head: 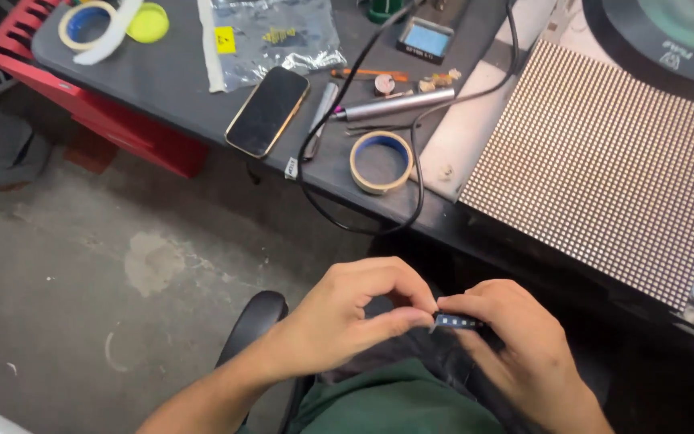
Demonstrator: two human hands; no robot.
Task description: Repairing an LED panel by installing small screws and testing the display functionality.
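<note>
Both my hands meet low in the head view, over my lap. My left hand point(355, 317) pinches one end of a small dark strip point(455, 322) between thumb and forefinger. My right hand point(516, 337) grips the strip's other end, its fingers curled around it. The strip is short and thin, with a bluish sheen, and most of it is hidden by my fingers. A dark cloth lies under my hands, above my green clothing point(395, 402).
A grey workbench point(178, 72) holds a phone point(267, 111), a tape roll point(381, 161), a metal pen-like tool point(395, 104), black cables point(347, 217) and a plastic bag point(271, 36). A dotted LED panel point(604, 161) lies at right. A chair armrest point(255, 321) and concrete floor point(82, 265) lie below.
</note>
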